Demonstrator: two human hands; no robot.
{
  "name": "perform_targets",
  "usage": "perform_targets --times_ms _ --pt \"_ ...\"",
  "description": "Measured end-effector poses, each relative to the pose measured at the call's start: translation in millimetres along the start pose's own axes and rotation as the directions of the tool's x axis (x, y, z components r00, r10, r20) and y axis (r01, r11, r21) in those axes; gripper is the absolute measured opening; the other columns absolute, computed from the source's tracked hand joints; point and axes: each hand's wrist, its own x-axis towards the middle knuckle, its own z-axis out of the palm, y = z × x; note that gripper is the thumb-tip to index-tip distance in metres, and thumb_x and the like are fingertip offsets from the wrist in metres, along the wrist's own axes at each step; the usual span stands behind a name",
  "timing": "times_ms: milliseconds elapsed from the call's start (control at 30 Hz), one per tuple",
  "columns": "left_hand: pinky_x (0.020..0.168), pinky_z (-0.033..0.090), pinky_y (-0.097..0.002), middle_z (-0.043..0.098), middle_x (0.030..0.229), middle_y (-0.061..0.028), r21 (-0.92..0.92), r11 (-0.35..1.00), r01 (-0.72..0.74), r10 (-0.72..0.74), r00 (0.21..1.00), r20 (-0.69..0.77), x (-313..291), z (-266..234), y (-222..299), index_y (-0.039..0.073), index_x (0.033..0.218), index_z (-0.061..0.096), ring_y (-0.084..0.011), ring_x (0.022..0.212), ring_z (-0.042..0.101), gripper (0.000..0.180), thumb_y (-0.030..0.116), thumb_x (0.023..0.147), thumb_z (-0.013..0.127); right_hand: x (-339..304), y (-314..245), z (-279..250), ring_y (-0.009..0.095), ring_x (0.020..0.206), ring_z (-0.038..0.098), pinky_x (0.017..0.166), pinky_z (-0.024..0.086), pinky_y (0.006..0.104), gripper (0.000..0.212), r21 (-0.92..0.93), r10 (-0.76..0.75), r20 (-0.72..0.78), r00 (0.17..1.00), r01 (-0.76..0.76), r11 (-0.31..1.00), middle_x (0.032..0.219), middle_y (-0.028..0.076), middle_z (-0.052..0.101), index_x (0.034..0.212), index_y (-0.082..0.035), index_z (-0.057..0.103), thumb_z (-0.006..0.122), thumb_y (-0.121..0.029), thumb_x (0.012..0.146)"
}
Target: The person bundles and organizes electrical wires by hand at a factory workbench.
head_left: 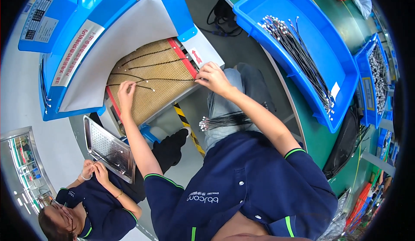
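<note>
A thin black cable (166, 79) with small end connectors stretches across the tan mesh belt (151, 100) of a blue machine. My right hand (213, 78) pinches its right end at the belt's red edge. Over the left part of the belt, my left hand (126, 94) has its fingers closed on the same cable, partly hiding it. Other black cables (166, 62) lie spread on the belt, running toward the machine's opening. Across my lap rests a bundle of black cables (229, 120) with white connectors at its left end.
The blue machine's hood (129, 46) arches over the belt. A blue tray (328, 61) with many cables stands on the green table at the right, near another blue bin (367, 89). At lower left, a co-worker handles a cable above a perforated metal tray (125, 167).
</note>
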Motion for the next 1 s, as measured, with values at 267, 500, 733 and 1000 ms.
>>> perform_targets --times_ms 267,500,733,1000 --pt "0.082 0.047 -0.0353 0.061 0.099 -0.0113 0.056 0.995 -0.086 0.081 0.993 0.082 53 -1 -32 0.003 0.089 0.066 -0.0268 0.096 0.058 0.012 0.01 0.079 0.068 22 -7 23 0.028 0.102 0.049 0.091 0.039 0.0398 0.02 -0.09 0.036 -0.065 0.997 -0.042 0.995 0.097 0.004 0.055 0.078 -0.008 0.064 0.076 -0.015 0.064" --pt "0.093 0.044 -0.0371 0.059 0.112 -0.0125 0.135 0.99 -0.031 0.032 0.999 0.0 59 14 -35 0.006 0.105 0.064 -0.0302 0.107 0.055 0.027 0.012 0.079 0.069 24 -13 2 0.027 0.1 0.052 0.088 0.042 0.0396 0.02 -0.057 0.037 -0.109 0.993 -0.043 0.997 0.098 0.005 0.056 0.085 -0.01 0.066 0.076 -0.017 0.069" --pt "0.1 0.038 -0.0394 0.054 0.12 -0.0137 0.032 0.999 0.036 -0.03 0.984 -0.173 -4 22 31 0.005 0.113 0.06 -0.031 0.116 0.049 0.025 0.011 0.088 0.057 -69 1 -51 0.027 0.092 0.056 0.083 0.046 0.038 0.016 0.034 0.295 0.324 0.899 -0.322 0.946 0.092 0.008 0.06 0.088 -0.008 0.066 0.068 -0.022 0.08" --pt "0.094 0.043 -0.0351 0.059 0.111 -0.0108 -0.32 0.934 0.159 -0.08 0.966 0.247 -113 89 146 0.004 0.107 0.062 -0.0267 0.106 0.056 0.022 0.005 0.086 0.058 -130 5 -62 0.028 0.09 0.059 0.08 0.047 0.0385 0.016 -0.056 0.341 0.54 0.769 -0.372 0.927 0.087 0.008 0.061 0.086 -0.006 0.065 0.067 -0.021 0.081"
